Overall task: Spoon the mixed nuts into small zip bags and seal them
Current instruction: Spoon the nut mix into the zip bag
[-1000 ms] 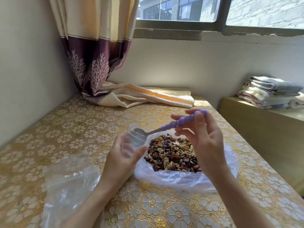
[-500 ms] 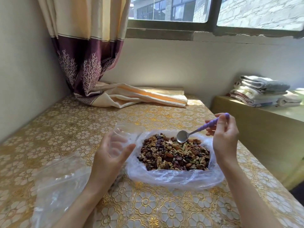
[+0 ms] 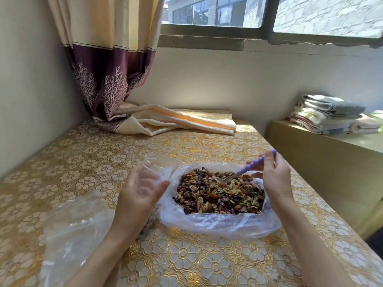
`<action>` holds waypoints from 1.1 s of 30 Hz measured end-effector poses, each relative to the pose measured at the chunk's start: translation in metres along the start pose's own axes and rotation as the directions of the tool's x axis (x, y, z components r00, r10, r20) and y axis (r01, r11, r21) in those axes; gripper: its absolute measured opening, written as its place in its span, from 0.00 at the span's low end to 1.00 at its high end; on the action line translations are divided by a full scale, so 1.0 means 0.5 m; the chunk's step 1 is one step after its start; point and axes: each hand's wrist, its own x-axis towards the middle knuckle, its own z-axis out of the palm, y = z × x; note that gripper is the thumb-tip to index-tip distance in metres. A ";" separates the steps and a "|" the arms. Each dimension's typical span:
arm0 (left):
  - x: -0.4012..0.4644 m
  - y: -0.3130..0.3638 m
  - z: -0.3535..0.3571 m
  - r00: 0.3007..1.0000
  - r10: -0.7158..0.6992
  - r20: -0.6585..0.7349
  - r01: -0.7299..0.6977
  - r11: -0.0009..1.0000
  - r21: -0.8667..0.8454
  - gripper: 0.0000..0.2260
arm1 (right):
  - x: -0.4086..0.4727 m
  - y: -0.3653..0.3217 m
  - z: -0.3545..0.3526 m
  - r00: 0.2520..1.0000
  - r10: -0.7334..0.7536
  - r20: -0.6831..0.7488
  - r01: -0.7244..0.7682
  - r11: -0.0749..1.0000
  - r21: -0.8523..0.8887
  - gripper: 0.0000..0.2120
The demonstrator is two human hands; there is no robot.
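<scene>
A heap of mixed nuts (image 3: 219,193) lies in an opened clear plastic bag (image 3: 219,224) on the table. My right hand (image 3: 275,177) pinches the purple beaded handle of a metal spoon (image 3: 255,164), whose bowl is dug into the far side of the nuts. Left of the heap, my left hand (image 3: 138,195) holds a small clear zip bag (image 3: 157,168) upright with its mouth open; some nuts show at its bottom, under my wrist.
A pile of clear zip bags (image 3: 74,230) lies at the front left. The table (image 3: 186,262) has a gold floral cover. A curtain (image 3: 116,65) drapes onto its far end. Folded towels (image 3: 331,114) sit on a ledge to the right.
My right hand moved the spoon from the small bag's mouth over to the right and lowered its bowl into the nuts. My left hand kept the small bag open.
</scene>
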 end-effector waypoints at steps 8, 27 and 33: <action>0.001 -0.005 0.003 1.000 0.000 0.023 0.000 1.000 0.008 0.26 | 0.001 0.018 0.000 0.990 0.136 0.032 -0.136 0.991 -0.016 0.14; -0.011 0.000 0.022 0.988 0.040 0.151 -0.080 0.960 0.269 0.32 | -0.043 -0.057 0.037 0.999 0.015 0.040 -0.027 0.947 0.321 0.16; -0.011 -0.001 0.023 0.987 -0.002 0.160 -0.030 0.980 0.198 0.35 | -0.096 -0.083 0.075 0.976 -0.117 0.182 0.044 0.931 0.362 0.14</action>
